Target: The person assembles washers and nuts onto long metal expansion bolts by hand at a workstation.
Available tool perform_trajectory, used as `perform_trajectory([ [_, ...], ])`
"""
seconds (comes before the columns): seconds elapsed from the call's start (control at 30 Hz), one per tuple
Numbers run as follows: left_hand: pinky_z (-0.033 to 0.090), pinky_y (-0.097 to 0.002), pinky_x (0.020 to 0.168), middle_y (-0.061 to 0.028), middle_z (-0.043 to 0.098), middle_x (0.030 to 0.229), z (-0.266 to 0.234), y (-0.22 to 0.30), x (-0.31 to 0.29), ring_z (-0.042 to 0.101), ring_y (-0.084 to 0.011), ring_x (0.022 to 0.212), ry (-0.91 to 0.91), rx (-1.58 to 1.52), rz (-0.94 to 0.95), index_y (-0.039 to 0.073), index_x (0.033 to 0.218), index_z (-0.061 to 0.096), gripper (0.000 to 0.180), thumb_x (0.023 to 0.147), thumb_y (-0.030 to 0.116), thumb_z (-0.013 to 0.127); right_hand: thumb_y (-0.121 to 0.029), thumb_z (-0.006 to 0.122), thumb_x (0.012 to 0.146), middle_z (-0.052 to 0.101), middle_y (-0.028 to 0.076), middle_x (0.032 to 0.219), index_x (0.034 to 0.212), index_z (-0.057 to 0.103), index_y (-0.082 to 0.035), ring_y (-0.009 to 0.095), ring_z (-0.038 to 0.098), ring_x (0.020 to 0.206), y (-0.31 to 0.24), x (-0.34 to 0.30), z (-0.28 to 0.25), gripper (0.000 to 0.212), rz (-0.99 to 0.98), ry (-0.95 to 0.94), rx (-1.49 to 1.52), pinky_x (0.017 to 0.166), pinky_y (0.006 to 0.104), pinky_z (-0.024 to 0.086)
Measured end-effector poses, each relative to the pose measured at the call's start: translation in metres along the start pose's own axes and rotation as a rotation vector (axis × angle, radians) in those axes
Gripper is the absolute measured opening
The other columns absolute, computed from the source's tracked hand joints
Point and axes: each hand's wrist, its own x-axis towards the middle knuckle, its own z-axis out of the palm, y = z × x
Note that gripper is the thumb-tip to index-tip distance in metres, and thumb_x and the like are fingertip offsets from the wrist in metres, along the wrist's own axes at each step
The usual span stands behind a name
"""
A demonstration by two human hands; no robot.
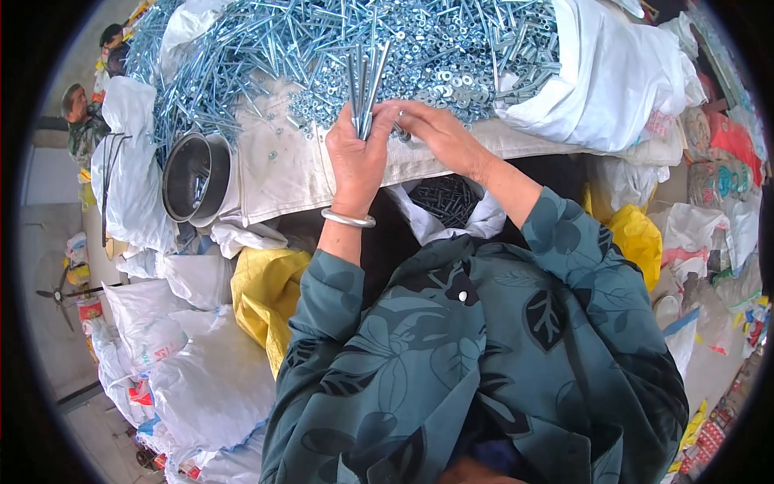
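Left hand point(359, 157) upper centre, curled round a bunch of long bolts point(367, 93) standing nearly upright, ends above the fist; the lower ends vanish behind the thumb. Right hand point(443, 139) right up against it, fingers bent in, a glint of metal at the tips, but whether it grips anything I can't tell! A bangle point(348, 219) rings the left wrist. Below, the patterned shirt point(476, 347) fills the lower centre, lower edge cut off by the frame.

Just beyond, mid-frame: an open white bag point(486, 222) full of dark screws point(443, 200), its base hidden by the shirt. Yellow sacks point(270, 298) either side, contents out of sight. Lower left, white sacks point(201, 379) with red print, too small and creased to read.

Up to the pale cloth point(282, 173): at its left a black bowl point(179, 184), tipped, a few bolts inside, the rest in shadow. Across the top, a heap point(451, 48) of bolts, nuts and washers, cut off by the frame; upper right, a white sack point(613, 81), sleeves at its mouth. Far upper left, a person point(87, 133), partly hidden by white plastic.
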Motion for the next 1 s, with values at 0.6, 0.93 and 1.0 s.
perform_trajectory([
  [0.6, 0.049, -0.0274, 0.062, -0.0072, 0.069, 0.076, 0.009, 0.014, 0.002, 0.062, -0.0109, 0.067, -0.050, 0.128, 0.077, -0.001, 0.091, 0.064, 0.024, 0.086, 0.020, 0.075, -0.045, 0.043, 0.102, 0.062, 0.005, 0.079, 0.140, 0.045, -0.001, 0.014, 0.058, 0.076, 0.022, -0.003, -0.017, 0.058, -0.022, 0.295, 0.089, 0.079, 0.0285, 0.048],
  [0.93, 0.048, -0.0293, 0.061, -0.0090, 0.068, 0.073, 0.009, 0.007, 0.006, 0.062, -0.0142, 0.063, -0.050, 0.151, 0.116, 0.001, 0.091, 0.064, 0.023, 0.086, 0.020, 0.075, -0.047, 0.044, 0.102, 0.060, 0.005, 0.086, 0.137, 0.046, 0.002, 0.014, 0.057, 0.084, 0.027, -0.004, -0.001, 0.061, -0.061, 0.209, 0.108, 0.084, 0.0287, 0.046],
  [1.0, 0.047, -0.0350, 0.054, -0.0138, 0.062, 0.065, 0.007, 0.004, 0.005, 0.060, -0.0259, 0.056, -0.042, 0.200, 0.157, 0.000, 0.087, 0.058, 0.027, 0.086, 0.022, 0.074, -0.046, 0.046, 0.101, 0.059, 0.004, 0.085, 0.135, 0.048, 0.001, 0.014, 0.056, 0.083, 0.027, -0.003, -0.013, 0.057, -0.038, 0.263, 0.118, 0.083, 0.0295, 0.046],
])
